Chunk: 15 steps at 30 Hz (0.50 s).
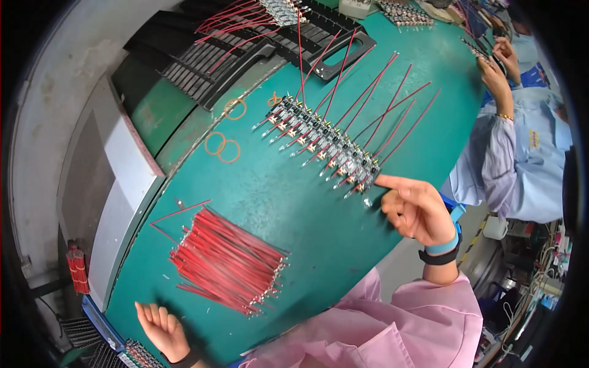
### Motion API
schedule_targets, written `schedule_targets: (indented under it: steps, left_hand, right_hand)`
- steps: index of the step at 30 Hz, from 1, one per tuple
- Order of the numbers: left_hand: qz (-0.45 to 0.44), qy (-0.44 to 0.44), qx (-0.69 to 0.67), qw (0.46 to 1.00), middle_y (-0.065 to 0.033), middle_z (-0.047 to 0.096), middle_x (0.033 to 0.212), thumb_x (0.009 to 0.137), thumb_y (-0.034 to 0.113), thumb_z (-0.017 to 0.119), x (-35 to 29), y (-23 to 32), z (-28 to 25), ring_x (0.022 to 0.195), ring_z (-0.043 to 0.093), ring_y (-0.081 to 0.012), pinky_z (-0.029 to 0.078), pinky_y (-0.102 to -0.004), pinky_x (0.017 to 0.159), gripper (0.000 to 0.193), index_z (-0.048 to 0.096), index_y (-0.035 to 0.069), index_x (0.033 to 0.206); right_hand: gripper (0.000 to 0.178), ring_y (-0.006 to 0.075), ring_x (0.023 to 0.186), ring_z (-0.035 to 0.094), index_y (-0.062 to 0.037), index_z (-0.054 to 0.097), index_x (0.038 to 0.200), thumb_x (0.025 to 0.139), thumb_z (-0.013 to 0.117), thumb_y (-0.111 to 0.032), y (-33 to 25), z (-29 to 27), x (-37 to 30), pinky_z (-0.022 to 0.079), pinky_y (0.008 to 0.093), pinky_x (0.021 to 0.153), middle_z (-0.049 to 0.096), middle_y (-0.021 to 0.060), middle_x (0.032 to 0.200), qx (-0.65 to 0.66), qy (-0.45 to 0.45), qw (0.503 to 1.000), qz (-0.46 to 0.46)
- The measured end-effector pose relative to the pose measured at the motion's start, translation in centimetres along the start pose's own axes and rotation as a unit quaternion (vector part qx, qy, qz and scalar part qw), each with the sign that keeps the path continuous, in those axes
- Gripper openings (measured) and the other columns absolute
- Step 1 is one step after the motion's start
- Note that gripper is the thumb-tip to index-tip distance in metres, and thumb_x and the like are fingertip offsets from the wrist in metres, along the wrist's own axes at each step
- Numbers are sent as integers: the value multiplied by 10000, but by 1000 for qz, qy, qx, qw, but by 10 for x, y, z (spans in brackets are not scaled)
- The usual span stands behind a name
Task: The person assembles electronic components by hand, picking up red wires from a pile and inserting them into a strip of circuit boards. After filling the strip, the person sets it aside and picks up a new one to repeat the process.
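Note:
A long panel of small circuit boards (328, 144) lies slantwise on the green work surface (270, 190). Red wires rise from its far side, and short metal-tipped ends stick out on its near side. With its index finger stretched out, my right hand (417, 208) touches the panel's right end; its other fingers are curled and nothing shows in them. Left of centre lies a thick spread of cut red wires (227, 260) with bare ends. Below this pile, my left hand (162, 331) is apart from it, fingers loosely stretched, holding nothing.
Several rubber bands (229, 151) lie left of the panel. A black slotted rack (215, 67) stands at the far left, with another wired panel (283, 11) on it. A bundle of red wires (78, 270) is at the left edge. Across the right side, a co-worker's hands (498, 70) hold a board strip.

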State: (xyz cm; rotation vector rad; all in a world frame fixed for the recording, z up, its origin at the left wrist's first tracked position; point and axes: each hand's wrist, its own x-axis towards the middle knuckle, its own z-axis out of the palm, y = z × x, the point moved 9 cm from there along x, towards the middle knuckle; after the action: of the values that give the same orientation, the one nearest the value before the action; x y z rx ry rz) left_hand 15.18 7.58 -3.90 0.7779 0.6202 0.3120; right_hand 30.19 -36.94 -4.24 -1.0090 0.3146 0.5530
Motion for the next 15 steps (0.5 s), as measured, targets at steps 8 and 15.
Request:
schedule_targets:
  steps: [8, 15]
  left_hand:
    - [0, 94, -7, 996, 33, 163, 512, 930, 234, 366, 4, -7, -3, 395, 126, -68, 123, -203, 312, 288, 384, 94, 679]
    - [26, 168, 4, 985, 42, 214, 527, 925, 209, 386, 7, -3, -14, 391, 146, -52, 122, -205, 302, 181, 473, 72, 846]
  right_hand:
    - [471, 162, 651, 555, 121, 293, 1241, 842, 425, -91, 1, -4, -2, 455, 233, 502, 569, 193, 865, 55, -67, 996, -7]
    - [506, 170, 662, 563, 135, 289, 1234, 824, 446, -117, 1, -2, 2, 461, 235, 513, 571, 196, 874, 50, -77, 996, -8]
